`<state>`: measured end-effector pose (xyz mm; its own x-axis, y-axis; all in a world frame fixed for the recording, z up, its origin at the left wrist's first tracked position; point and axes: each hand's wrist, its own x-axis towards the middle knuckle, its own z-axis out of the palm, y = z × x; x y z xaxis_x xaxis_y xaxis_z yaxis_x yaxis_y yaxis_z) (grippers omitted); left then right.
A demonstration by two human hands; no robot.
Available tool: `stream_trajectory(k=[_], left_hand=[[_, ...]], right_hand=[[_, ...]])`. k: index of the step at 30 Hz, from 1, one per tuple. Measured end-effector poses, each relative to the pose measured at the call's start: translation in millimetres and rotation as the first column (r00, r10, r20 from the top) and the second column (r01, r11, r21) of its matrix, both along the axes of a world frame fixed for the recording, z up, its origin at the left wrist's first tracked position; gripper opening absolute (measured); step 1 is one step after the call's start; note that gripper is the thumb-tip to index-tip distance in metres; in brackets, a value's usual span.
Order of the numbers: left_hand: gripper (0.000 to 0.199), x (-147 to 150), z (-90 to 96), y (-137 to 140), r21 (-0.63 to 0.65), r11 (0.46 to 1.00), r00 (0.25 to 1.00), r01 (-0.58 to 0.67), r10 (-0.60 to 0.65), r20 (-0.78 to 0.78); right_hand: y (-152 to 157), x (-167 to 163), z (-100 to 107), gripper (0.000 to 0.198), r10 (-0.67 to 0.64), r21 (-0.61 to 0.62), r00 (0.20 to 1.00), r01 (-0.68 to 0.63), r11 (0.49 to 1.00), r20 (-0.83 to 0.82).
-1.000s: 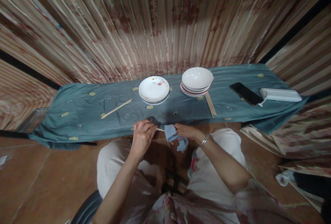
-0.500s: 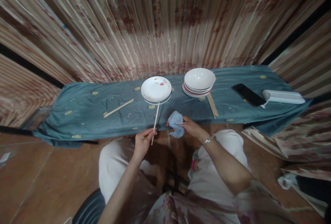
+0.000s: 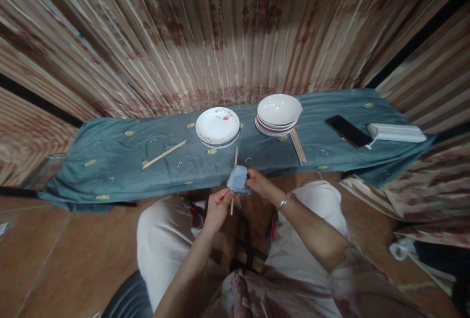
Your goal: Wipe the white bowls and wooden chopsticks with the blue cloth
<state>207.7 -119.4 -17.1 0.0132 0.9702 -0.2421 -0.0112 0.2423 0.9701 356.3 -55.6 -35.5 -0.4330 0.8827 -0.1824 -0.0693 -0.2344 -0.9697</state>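
My left hand pinches a wooden chopstick near its lower end, just in front of the table's front edge. The chopstick stands nearly upright in view, its tip pointing toward the table. My right hand grips a light blue cloth, which lies around or over the middle of the chopstick; I cannot tell how far it wraps. Beyond the hands sit a stack of white flowered plates and a stack of white bowls.
Chopsticks lie left of the plates, and several more chopsticks lie by the bowls. A black phone and a white device rest at the right on the green tablecloth. A pleated curtain hangs behind.
My right hand has brought the cloth left onto the chopstick. My left hand has shifted right with the chopstick, and the two hands are now close together.
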Motion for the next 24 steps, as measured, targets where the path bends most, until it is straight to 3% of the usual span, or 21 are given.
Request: stream_trajectory(k=[6, 9, 14, 20, 24], left_hand=[[0.036, 12.3, 7.7, -12.5, -0.074, 0.995, 0.995, 0.062, -0.056, 0.081], [0.039, 16.1, 9.9, -17.0, -0.086, 0.994, 0.991, 0.073, -0.062, 0.120], [0.039, 18.0, 9.7, -16.3, -0.108, 0.992, 0.984, 0.069, -0.051, 0.168], [0.039, 19.1, 9.4, -9.8, -0.070, 0.997, 0.989, 0.030, -0.019, 0.145], [0.041, 21.5, 11.0, -10.3, -0.109, 0.992, 0.982, 0.057, -0.036, 0.184]], right_hand=[[11.9, 11.9, 7.4, 0.014, -0.263, -0.086, 0.955, 0.252, 0.964, -0.140], [15.9, 15.0, 9.7, 0.015, -0.315, -0.118, 0.928, 0.296, 0.948, -0.200], [10.4, 10.3, 11.7, 0.013, -0.278, -0.135, 0.940, 0.255, 0.957, -0.199], [2.3, 5.5, 13.6, 0.014, -0.145, -0.113, 0.981, 0.132, 0.985, -0.125], [5.7, 11.0, 16.3, 0.014, -0.169, -0.106, 0.978, 0.157, 0.982, -0.119]])
